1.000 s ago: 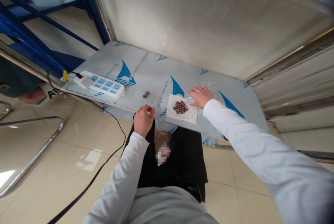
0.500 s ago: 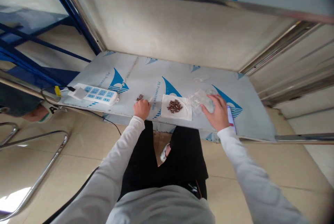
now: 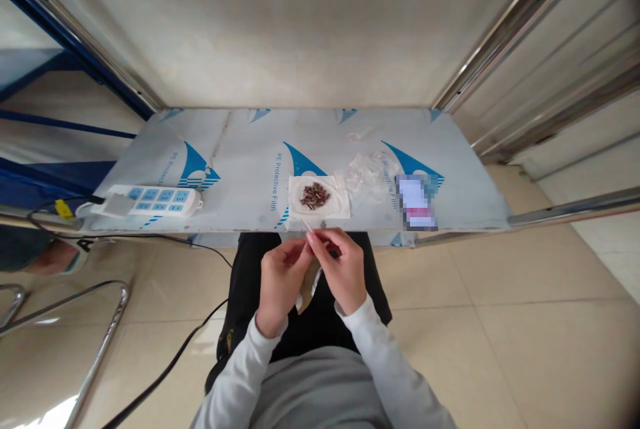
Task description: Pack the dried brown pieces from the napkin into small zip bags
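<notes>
My left hand [image 3: 281,277] and my right hand [image 3: 344,270] meet just in front of the table's near edge, above my lap. Between them they pinch a small clear plastic bag [image 3: 306,288] with a pinkish strip along its top. On the table right behind the hands lies a white sheet [image 3: 334,206] with a pile of several small brown parts [image 3: 315,195]. A heap of empty clear bags [image 3: 367,169] lies to the right of the sheet.
The film-covered metal table [image 3: 240,162] stands against a wall. A white power strip [image 3: 149,200] sits at its left end, with a black cable [image 3: 165,369] trailing over the floor. A blurred flat item [image 3: 416,202] lies at the right. Chrome tubing [image 3: 95,356] and another person's shoe [image 3: 53,257] are at the left.
Both hands left the table and came together in front of its edge, now holding a small clear bag. The right hand no longer rests on the heap of bags.
</notes>
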{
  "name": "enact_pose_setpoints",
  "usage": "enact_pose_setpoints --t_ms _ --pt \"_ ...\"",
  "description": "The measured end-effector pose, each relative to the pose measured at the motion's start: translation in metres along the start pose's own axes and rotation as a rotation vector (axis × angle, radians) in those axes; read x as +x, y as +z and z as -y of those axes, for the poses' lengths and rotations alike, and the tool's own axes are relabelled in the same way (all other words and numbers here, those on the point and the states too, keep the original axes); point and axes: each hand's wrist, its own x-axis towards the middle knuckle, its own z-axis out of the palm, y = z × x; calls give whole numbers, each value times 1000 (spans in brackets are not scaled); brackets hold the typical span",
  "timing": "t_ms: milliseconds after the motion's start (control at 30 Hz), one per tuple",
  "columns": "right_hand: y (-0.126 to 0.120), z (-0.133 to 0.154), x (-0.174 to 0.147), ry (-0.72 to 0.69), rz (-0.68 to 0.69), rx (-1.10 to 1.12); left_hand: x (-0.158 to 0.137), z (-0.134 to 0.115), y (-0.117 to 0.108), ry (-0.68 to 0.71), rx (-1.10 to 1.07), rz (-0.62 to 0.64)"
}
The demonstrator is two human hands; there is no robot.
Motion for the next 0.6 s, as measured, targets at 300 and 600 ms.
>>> enact_pose_setpoints --t_ms 300,600 --pt "-25 2 -5 -58 345 -148 -8 -2 -13 68 270 142" --pt "-25 4 2 -273 373 -672 -16 -12 -20 196 513 81"
